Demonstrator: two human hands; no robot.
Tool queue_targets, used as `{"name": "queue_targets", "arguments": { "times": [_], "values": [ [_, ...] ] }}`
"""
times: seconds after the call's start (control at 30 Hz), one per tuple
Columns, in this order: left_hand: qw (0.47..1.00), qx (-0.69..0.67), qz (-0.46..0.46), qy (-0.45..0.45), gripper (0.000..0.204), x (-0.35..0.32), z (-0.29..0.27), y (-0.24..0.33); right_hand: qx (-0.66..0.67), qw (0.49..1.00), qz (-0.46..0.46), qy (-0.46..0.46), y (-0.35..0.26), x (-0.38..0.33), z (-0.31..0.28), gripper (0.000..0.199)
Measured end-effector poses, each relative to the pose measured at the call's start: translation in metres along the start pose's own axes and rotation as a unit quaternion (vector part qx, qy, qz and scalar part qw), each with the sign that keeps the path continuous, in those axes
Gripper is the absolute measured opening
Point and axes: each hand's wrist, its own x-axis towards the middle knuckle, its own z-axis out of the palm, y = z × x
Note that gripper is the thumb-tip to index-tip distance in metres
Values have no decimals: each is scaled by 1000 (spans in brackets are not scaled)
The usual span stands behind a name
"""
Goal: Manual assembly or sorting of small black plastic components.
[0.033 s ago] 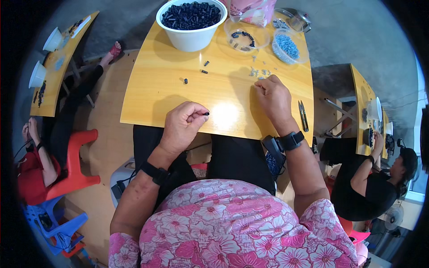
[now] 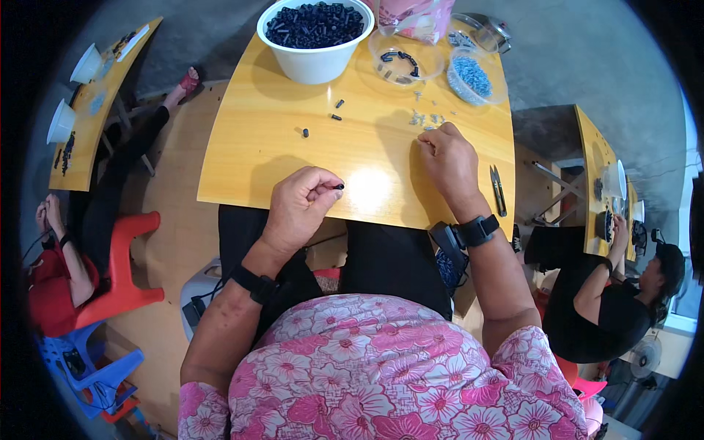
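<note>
My left hand, over the table's near edge, pinches a small black cylindrical bead between thumb and forefinger. Farther right, my right hand is closed in a pinch just in front of several small pale clear pieces scattered on the wooden table. What its fingertips hold, if anything, I cannot make out. Between the hands and the white bowl lie a few loose dark beads. A pair of thread snips rests beside my right wrist.
A white bowl full of dark beads stands at the back. Right of it are a clear shallow dish with a curved row of dark beads, a tub of blue beads, and a pink bag. Two people sit at side tables.
</note>
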Motion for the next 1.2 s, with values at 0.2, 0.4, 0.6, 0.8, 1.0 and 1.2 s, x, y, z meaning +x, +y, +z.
{"name": "queue_targets", "arguments": {
  "times": [0.2, 0.4, 0.6, 0.8, 1.0, 1.2],
  "values": [
    [1000, 4, 7, 5, 10, 0, -1, 0, -118, 993, 11, -24, -2, 3, 7, 7],
    [1000, 23, 13, -4, 8, -1, -2, 1, -144, 989, -21, -38, 3, 3, 17, 6],
    [1000, 15, 22, 15, 10, 0, 1, -3, -105, 991, -84, -27, 5, -1, 16, 7],
    [999, 33, 9, 2, 8, 0, 1, 0, -103, 976, -191, -33, 7, 6, 14, 3],
    [1000, 17, 13, 22, 10, 0, 2, -4, -157, 965, -198, -73, -4, 12, 5, 4],
    [1000, 24, 0, 4, 8, -1, 1, -5, -165, 964, -194, -70, -1, 17, 8, 4]
  ]
}}
